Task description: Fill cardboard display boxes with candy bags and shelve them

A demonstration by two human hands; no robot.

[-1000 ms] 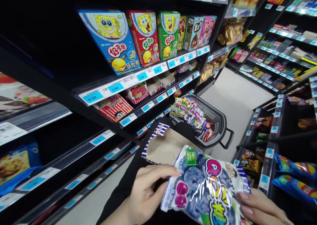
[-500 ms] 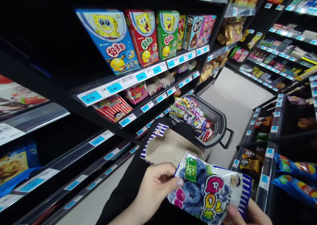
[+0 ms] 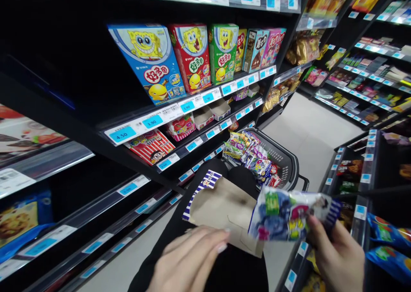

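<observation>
My right hand (image 3: 337, 247) grips one end of a blueberry gummy candy bag (image 3: 282, 215), which is slightly blurred and held up over my lap. My left hand (image 3: 189, 257) is empty, its fingers stretched out and close together, just in front of an open cardboard display box (image 3: 221, 206). That box has blue and white stripes, rests on my thighs, and shows a bare inside. I cannot tell whether the fingertips touch it. Beyond my knees, a dark shopping basket (image 3: 290, 172) on the floor contains several candy bags (image 3: 253, 155).
On the left shelf stand blue (image 3: 150, 65), red (image 3: 191, 56) and green (image 3: 224, 54) snack boxes. Below them sit a striped red box (image 3: 150, 146) and open cardboard trays (image 3: 220, 110). A low rack of snacks (image 3: 351, 172) rises on the right. Pale floor (image 3: 308, 116) runs between.
My left hand has let go of the candy bag and moved down and left. The bag has swung right and slightly up in my right hand.
</observation>
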